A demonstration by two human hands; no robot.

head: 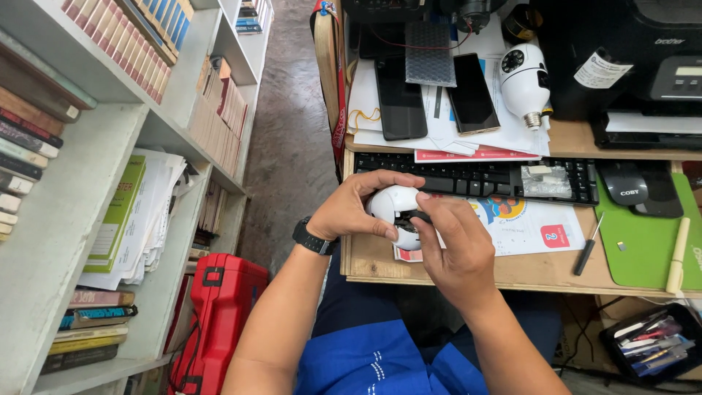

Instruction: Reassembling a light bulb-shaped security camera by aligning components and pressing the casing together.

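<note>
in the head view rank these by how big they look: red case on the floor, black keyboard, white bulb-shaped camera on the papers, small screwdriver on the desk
Largest to smallest as they appear:
1. red case, though it may gain from lying nearer the camera
2. black keyboard, not far behind in area, so unsure against the case
3. white bulb-shaped camera
4. small screwdriver

Black keyboard [475, 178], two phones [401, 99], screwdriver [587, 246], red case [219, 314], possibly toolbox.

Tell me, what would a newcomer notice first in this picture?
Both hands meet at the desk's front edge: the left hand cups a round white device, and the right hand presses on its dark opening. Behind lies a black keyboard; a red case stands by the shelves.
</note>
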